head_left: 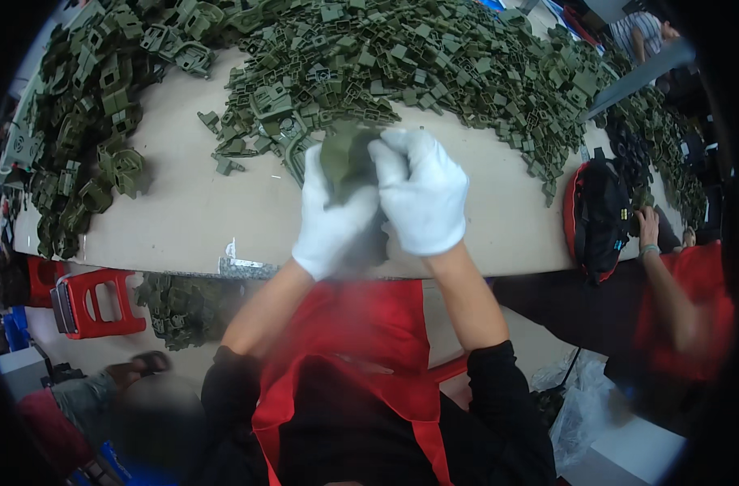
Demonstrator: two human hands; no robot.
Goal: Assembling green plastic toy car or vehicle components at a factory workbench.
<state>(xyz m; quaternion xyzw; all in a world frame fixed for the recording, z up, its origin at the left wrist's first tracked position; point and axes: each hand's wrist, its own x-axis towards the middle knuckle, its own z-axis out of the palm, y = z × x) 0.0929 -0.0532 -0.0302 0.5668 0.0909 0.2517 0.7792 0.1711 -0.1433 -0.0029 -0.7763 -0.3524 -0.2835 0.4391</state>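
Both my hands wear white gloves and meet over the table's near half. My left hand (331, 231) is closed round an olive-green plastic part (342, 159), which is tilted and blurred. My right hand (426, 194) has its fingers curled and pinched at the right side of that part; what its fingertips grip exactly is hidden. Just beyond my hands, a larger green plastic housing (277, 105) lies at the edge of a big heap of small green plastic pieces (434, 61).
Larger green parts (114, 166) are piled on the table (199, 219) at left. A black-and-red pouch (600, 215) lies at right, near a co-worker's hand (647, 227). A grey metal post (641, 77) stands far right. A red stool (102, 304) is below the table's left edge.
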